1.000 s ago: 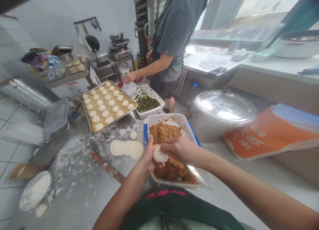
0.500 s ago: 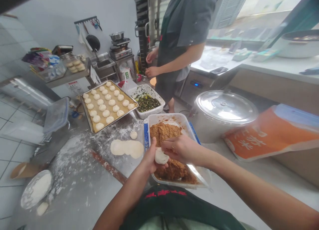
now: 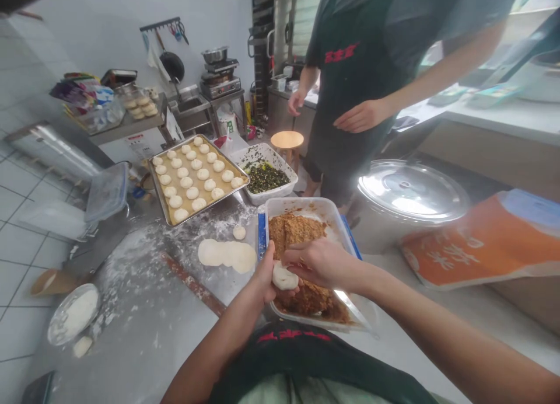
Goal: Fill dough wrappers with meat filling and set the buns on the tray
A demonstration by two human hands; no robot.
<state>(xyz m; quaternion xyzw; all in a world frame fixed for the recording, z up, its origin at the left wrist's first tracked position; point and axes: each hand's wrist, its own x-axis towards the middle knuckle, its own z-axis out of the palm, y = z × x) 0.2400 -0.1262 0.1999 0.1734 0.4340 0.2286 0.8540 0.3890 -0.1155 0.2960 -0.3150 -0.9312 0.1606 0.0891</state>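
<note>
Dough round (image 3: 284, 277) | left hand (image 3: 265, 274), right hand (image 3: 321, 263): fingers curled around it | filling tray (image 3: 301, 203) below | bun pan (image 3: 221, 200) beyond

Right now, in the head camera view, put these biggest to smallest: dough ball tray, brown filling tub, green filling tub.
1. The dough ball tray and the brown filling tub look about alike, and the tub is nearer the camera, so I can't rank them.
2. The green filling tub looks smallest.

Glossy steel pot lid (image 3: 413, 190), matt wooden stool (image 3: 286, 139).
</note>
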